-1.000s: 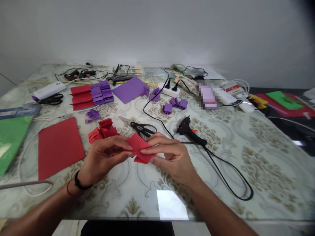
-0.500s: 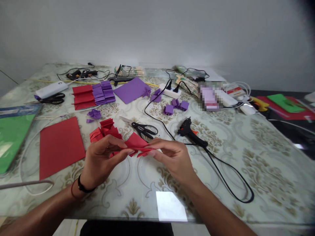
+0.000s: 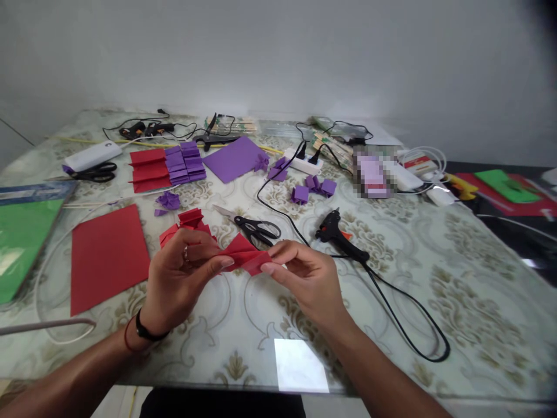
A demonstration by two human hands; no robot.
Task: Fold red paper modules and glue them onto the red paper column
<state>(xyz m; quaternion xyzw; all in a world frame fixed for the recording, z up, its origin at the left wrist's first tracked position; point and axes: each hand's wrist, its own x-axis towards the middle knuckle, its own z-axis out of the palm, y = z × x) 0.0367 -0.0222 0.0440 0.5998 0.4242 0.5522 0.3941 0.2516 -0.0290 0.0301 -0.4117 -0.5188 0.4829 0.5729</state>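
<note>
Folded red paper (image 3: 244,255): one piece, held in the air just above the bench (image 3: 435,278), between the two hands and in front of the nearer scissors.

Left hand (image 3: 183,278): closed in a pinch, thumb and fingertips gripping the paper's left end.
Right hand (image 3: 304,277): closed likewise, forefinger and thumb nipping the right end.

Handling note, as a judgement: the crease looks best served by lining the edges up before pressing, keeping both pinches close to the fold line, then running a fingertip along it so the layers do not slip.

Count of items in view:
- Scissors, black-handled: two pairs, one near the hands (image 3: 256,229), one at the far left (image 3: 93,172).
- Glue gun (image 3: 337,235): one close by, its cord looping to the right.
- Flat red sheet (image 3: 108,255): one.
- Flat purple sheet (image 3: 232,158): one.
- Green sheet (image 3: 21,238): one at the left edge.
- Red folded pieces (image 3: 188,222): a small heap behind the left hand; number cannot be told.
- Small purple squares (image 3: 311,187): three together.
- Power strip (image 3: 304,164): one.
</note>
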